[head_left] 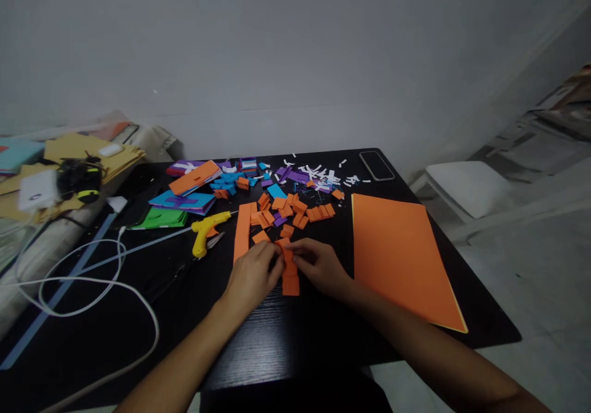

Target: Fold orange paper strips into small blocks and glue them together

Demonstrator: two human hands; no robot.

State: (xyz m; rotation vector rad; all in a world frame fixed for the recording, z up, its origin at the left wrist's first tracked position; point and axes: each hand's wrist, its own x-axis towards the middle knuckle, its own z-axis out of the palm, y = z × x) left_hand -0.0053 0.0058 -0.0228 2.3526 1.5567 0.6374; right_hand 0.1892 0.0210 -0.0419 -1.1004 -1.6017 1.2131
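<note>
Far left, blurry heap of tan paper sheets [76, 148] with a boxy white plastic block [39, 189] on it. Smooth white cable [157, 327] loops nearer, over flat pale blue strips [41, 317]. Next, green folded paper [164, 218], matte; just beyond it a flat stack of blue paper [184, 201], and farther still a folded orange packet [196, 178]. Yellow plastic glue gun [204, 233], pistol-shaped, lies on the black, faintly grained table [258, 348]. Right of it, long flat orange band [242, 231], straight-edged. Left hand [253, 276]: grip closed, thumb and forefinger pinching the far part of a creased orange strip [290, 285], which lies near center, cross folds visible, near end flat and free. Right hand [323, 265]: grip nearly closed, thumb and forefinger tips on the same strip from the right, other fingers curled. Beyond the hands, small folded orange pieces [299, 207], angular, loosely scattered; farther, thin white scraps [316, 173]. Far right, slim dark phone [377, 165], rounded corners. Nearer, large smooth orange sheets [399, 256], rectangular, yellow showing at the edge. Off the table, white stool [464, 185], smooth seat.
</note>
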